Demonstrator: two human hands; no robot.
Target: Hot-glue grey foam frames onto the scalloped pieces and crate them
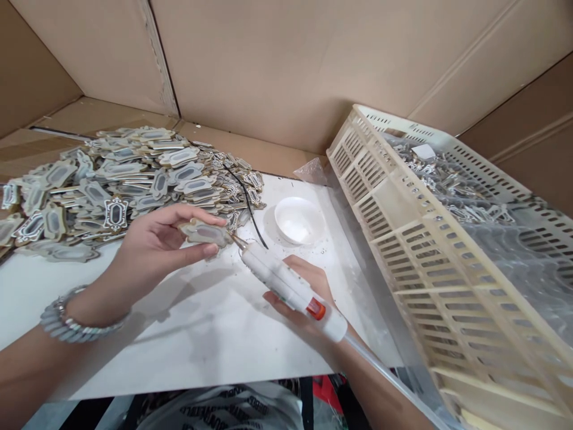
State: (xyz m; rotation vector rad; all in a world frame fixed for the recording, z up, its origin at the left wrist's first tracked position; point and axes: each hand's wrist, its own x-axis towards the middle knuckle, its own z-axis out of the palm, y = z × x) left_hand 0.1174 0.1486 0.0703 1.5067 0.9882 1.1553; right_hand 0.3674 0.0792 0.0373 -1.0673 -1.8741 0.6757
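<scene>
The left hand point(154, 242) is pinching one grey scalloped plaque point(203, 235), the right hand point(314, 277) gripping a white tubular tool point(276, 276), the plaque heap point(120, 170)'s finished share unclear.

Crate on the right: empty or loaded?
Loaded. Clear plastic and small ornate pieces show inside the crate.

Wide-angle view, moderately bright, diffuse light, source out of frame.
Surface point(201, 334): pale, evenly lit; soft-edged, overlapping shadows beneath left grip point(203, 236). Bowl point(299, 221): bright white, faint shadow around base. Cardboard point(268, 65): warm tan, darker at upper corners. Plastic film point(510, 257) in crate point(403, 239): small pale glints. Crate: stretched towards right edge. Plate point(205, 234): fine detail soft. Heap point(134, 173): detail slightly smeared. Lettering, bottom edge: blurred, partly legible.
</scene>
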